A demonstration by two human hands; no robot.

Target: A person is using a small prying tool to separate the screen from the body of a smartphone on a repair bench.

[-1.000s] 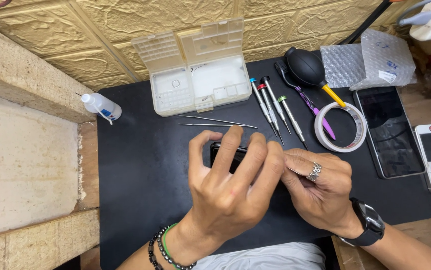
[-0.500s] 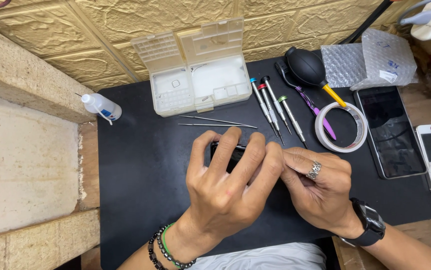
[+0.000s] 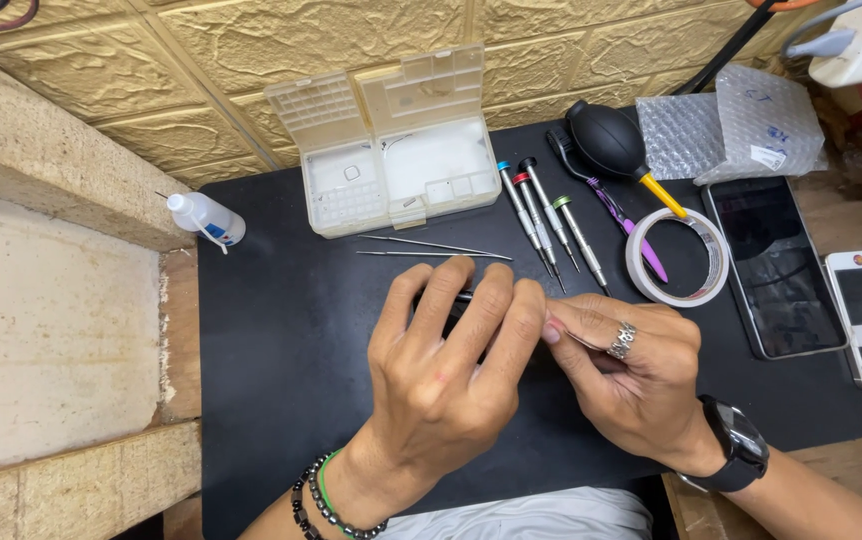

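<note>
A small squeeze bottle (image 3: 206, 217) lies at the mat's (image 3: 281, 340) left edge. At centre, the left hand (image 3: 451, 375) arches over a dark phone (image 3: 456, 305), fingers closed on it. The right hand (image 3: 631, 375) pinches a thin tool, mostly hidden. Three screwdrivers (image 3: 546, 225) and a tape roll (image 3: 678, 257) lie beyond.

One view only — a head-worn camera looking steeply down and forward from close above the bench (image 3: 281, 330), facing the yellow textured wall (image 3: 281, 40) at the top, with both hands low in the frame's centre — forearms entering from the bottom edge.
</note>
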